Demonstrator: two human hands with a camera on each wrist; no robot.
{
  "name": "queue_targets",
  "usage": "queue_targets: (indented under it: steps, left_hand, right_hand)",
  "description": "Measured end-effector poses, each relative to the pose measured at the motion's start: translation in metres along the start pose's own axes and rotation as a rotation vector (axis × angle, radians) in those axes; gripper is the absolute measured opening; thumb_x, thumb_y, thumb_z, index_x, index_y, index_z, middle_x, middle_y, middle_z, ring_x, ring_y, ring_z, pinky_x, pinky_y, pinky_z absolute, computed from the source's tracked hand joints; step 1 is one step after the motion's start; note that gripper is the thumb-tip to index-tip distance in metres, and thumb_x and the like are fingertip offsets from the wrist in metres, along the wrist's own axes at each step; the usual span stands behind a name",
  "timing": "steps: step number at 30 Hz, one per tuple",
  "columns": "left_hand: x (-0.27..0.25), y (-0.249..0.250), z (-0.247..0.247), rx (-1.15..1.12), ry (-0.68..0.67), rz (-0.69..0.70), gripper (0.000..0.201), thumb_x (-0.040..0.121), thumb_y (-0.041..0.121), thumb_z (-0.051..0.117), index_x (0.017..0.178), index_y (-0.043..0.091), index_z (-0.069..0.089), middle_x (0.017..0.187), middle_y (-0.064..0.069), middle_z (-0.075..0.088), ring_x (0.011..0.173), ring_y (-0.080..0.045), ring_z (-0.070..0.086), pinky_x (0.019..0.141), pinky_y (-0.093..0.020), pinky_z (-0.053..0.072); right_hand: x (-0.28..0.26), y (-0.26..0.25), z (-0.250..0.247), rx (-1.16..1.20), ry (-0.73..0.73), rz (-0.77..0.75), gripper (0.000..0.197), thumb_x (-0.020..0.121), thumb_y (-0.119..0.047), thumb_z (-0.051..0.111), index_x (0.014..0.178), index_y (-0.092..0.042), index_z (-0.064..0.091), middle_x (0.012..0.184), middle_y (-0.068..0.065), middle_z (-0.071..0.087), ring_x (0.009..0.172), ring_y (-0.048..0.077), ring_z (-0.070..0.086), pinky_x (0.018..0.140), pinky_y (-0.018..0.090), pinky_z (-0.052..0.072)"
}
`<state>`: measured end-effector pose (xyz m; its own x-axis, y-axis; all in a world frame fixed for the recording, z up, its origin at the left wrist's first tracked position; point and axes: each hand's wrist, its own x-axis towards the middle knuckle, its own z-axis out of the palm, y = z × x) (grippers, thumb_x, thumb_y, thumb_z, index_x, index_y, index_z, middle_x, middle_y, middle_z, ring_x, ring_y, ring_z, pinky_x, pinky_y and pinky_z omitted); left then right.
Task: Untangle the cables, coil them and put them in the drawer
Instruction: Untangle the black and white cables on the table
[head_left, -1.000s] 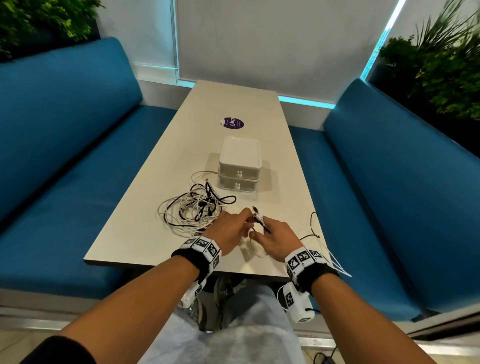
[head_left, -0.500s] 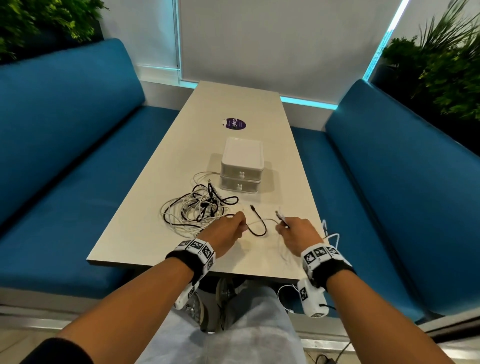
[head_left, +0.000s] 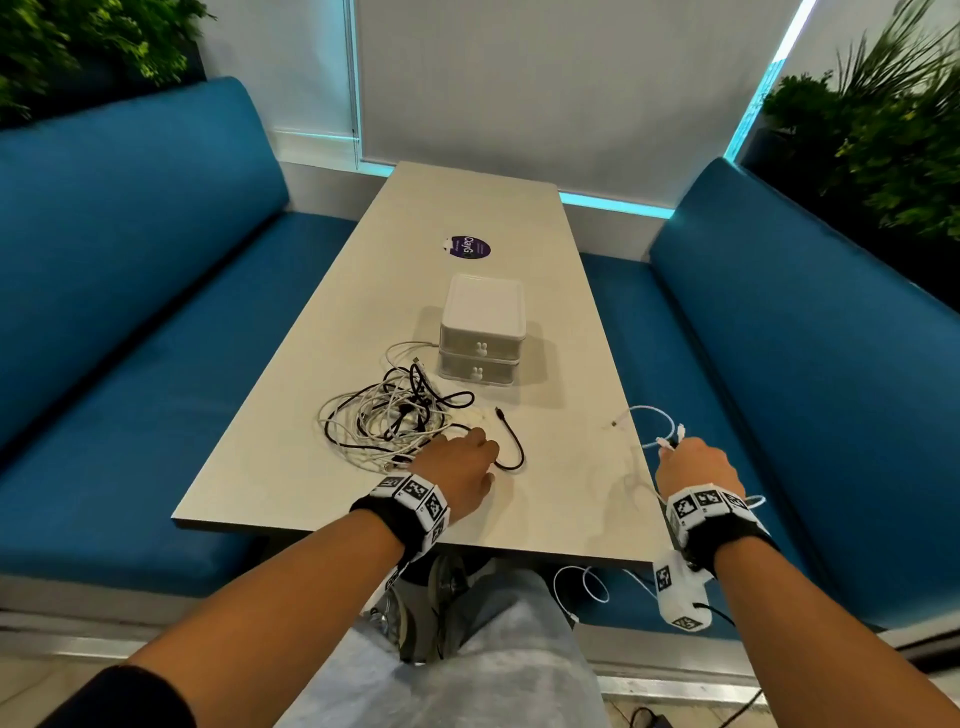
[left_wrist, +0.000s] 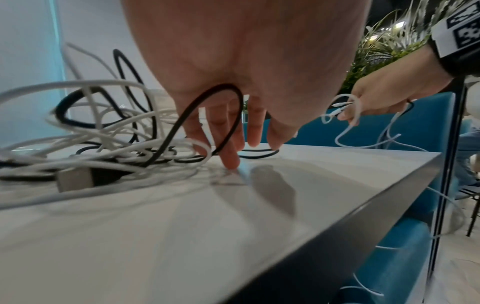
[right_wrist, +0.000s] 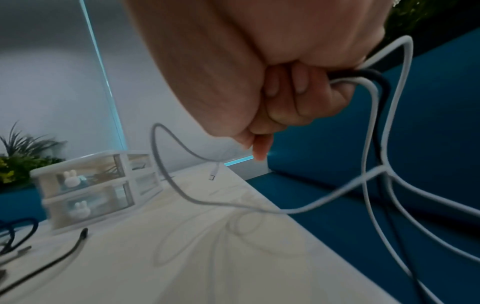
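Observation:
A tangle of white and black cables (head_left: 389, 421) lies on the pale table (head_left: 467, 202), in front of a small white two-drawer unit (head_left: 480, 338) whose drawers are both closed. My left hand (head_left: 480, 441) rests at the tangle's right edge. Its fingers (left_wrist: 231, 152) point down to the tabletop, and a black cable (left_wrist: 182, 119) arches under the palm. The cable's free end (head_left: 511, 447) curves out to the right. My right hand (head_left: 685, 457) is a fist over the table's right edge. It grips a white cable (right_wrist: 168, 164), with a dark strand beside it.
Blue benches (head_left: 130, 312) flank the table on both sides, with plants behind them. A purple sticker (head_left: 467, 247) lies beyond the drawer unit. Loops of the white cable (head_left: 582, 582) hang below the table's near right corner.
My right hand has moved right, away from the left, and drawn the white cable out over the table's edge. The left hand stayed by the tangle, and the black cable's end now lies on the table.

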<state>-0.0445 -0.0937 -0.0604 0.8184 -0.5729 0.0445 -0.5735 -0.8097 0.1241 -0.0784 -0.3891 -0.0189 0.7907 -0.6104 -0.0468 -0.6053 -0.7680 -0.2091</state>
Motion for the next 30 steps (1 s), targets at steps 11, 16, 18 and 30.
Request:
queue_targets:
  steps: [11,16,18,30]
  left_hand:
    - [0.006,0.007,0.009,-0.028,-0.049,0.082,0.043,0.094,0.012,0.045,0.136,0.020,0.050,0.144,0.000,0.045,0.129,-0.025,0.043,0.099,-0.039,0.033]
    - [0.005,0.008,0.014,0.012,-0.029,0.048,0.041,0.095,0.023,0.052,0.136,0.019,0.047,0.133,-0.004,0.048,0.121,-0.028,0.045,0.096,-0.041,0.035]
    - [0.007,0.009,0.013,0.050,-0.013,0.034,0.034,0.095,0.029,0.054,0.127,0.018,0.053,0.125,-0.005,0.050,0.118,-0.028,0.045,0.096,-0.041,0.034]
    - [0.007,0.013,0.010,0.138,0.010,0.066,0.019,0.096,0.018,0.049,0.113,0.018,0.057,0.113,-0.004,0.057,0.112,-0.028,0.045,0.093,-0.042,0.031]
  right_hand:
    - [-0.003,-0.030,0.006,0.226,-0.031,-0.012,0.039,0.100,-0.035,0.034,0.110,-0.005,0.057,0.111,0.021,0.062,0.100,0.040,0.059,0.084,0.042,0.049]
    - [-0.006,-0.035,0.005,0.220,-0.066,0.032,0.036,0.100,-0.030,0.033,0.109,-0.003,0.056,0.110,0.020,0.062,0.084,0.033,0.052,0.073,0.036,0.042]
    - [-0.007,-0.032,0.004,0.140,-0.122,0.015,0.035,0.099,-0.030,0.035,0.103,-0.005,0.058,0.104,0.017,0.062,0.083,0.031,0.054,0.074,0.036,0.045]
    - [-0.028,-0.047,0.008,0.184,-0.517,-0.302,0.026,0.094,-0.028,0.050,0.085,-0.017,0.071,0.079,-0.001,0.060,0.074,0.018,0.056,0.062,0.028,0.037]
